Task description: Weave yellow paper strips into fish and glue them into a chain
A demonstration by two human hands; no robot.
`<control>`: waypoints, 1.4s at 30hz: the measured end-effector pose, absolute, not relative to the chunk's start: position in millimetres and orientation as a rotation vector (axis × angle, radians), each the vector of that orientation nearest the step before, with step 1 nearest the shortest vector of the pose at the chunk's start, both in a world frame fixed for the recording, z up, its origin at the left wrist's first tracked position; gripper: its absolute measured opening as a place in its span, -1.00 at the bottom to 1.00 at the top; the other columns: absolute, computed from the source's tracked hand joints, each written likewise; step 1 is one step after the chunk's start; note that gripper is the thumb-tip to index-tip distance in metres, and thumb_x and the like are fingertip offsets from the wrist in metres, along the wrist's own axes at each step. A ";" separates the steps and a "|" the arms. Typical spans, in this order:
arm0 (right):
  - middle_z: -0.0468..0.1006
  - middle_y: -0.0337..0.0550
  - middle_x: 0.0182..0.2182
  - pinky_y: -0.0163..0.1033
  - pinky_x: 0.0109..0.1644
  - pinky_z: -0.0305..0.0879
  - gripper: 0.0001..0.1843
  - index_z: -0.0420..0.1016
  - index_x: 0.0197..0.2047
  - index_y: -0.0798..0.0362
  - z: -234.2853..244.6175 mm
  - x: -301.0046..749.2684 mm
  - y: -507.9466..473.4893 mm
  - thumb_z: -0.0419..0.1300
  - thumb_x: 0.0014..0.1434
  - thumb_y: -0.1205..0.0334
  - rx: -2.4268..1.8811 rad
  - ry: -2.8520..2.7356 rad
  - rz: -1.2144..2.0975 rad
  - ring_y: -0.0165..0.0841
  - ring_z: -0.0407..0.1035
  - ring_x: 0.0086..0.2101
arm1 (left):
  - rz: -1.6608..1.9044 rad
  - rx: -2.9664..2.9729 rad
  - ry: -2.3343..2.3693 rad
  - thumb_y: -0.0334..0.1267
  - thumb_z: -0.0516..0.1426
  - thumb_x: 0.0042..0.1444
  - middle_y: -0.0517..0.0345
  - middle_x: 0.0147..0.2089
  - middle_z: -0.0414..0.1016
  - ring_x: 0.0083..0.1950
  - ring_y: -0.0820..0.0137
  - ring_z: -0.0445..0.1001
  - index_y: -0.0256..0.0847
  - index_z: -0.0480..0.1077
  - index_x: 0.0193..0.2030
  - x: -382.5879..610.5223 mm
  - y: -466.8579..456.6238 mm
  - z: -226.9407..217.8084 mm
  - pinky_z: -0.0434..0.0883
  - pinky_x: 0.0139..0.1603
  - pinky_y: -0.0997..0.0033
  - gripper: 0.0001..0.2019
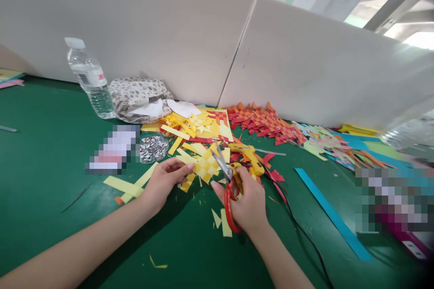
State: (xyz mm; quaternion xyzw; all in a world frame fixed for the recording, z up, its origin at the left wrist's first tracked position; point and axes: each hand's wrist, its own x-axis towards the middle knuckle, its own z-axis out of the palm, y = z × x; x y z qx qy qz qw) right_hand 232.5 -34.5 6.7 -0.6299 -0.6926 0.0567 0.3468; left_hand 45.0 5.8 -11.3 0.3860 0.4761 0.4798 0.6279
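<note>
My left hand point(168, 181) pinches the left end of a woven yellow paper piece point(205, 165), checkered in two yellow shades. In my right hand point(248, 201) is a pair of scissors point(228, 210) with red handles, its blades pointing up and to the left beside the paper's right edge. The blades look slightly parted. Just beyond my right hand lies a yellow glue gun point(252, 159), with a dark cord running toward the front edge. Yellow paper strips point(124, 186) and small offcuts point(226, 223) are scattered on the green table point(190, 257) around my hands.
At the back are red-and-orange woven paper fish point(261, 122), a clear water bottle point(91, 81) and a patterned pouch point(139, 95). A tub of googly eyes point(154, 148) stands near a blurred phone-like rectangle point(113, 149). A blue strip point(332, 212) and a purple power strip point(403, 235) lie right.
</note>
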 end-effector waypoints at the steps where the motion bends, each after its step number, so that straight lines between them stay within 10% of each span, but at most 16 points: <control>1: 0.33 -0.32 -0.59 -0.34 -0.50 0.06 -0.66 0.18 -0.43 0.01 6.2 232.6 -34.4 0.22 -0.07 -0.02 -1.656 -1.870 0.085 -0.46 0.18 -0.61 | 1.110 0.884 1.093 -0.15 0.30 -0.15 0.22 -0.45 0.44 -0.49 0.57 0.34 -0.25 0.41 -0.47 44.9 5.7 -10.5 0.27 -0.50 0.60 -0.77; 16: 0.43 -0.18 -0.47 -0.27 -0.42 0.02 -0.55 0.29 -0.30 0.06 6.1 238.5 -28.3 0.11 -0.01 -0.18 -1.710 -2.193 -0.195 -0.31 0.31 -0.48 | 1.240 1.317 1.024 -0.29 0.20 -0.05 0.38 -0.57 0.11 -0.55 0.55 0.13 -0.14 0.01 -0.52 38.3 8.3 -9.7 0.15 -0.54 0.54 -0.66; 42: 0.42 -0.21 -0.53 -0.27 -0.43 -0.03 -0.58 0.28 -0.37 0.05 5.3 235.2 -29.7 0.12 -0.02 -0.17 -1.711 -2.214 -0.214 -0.33 0.29 -0.52 | 1.267 1.063 0.973 -0.27 0.25 -0.10 0.39 -0.58 0.05 -0.53 0.56 -0.01 -0.17 -0.06 -0.57 47.0 -1.6 -4.6 0.02 -0.53 0.56 -0.55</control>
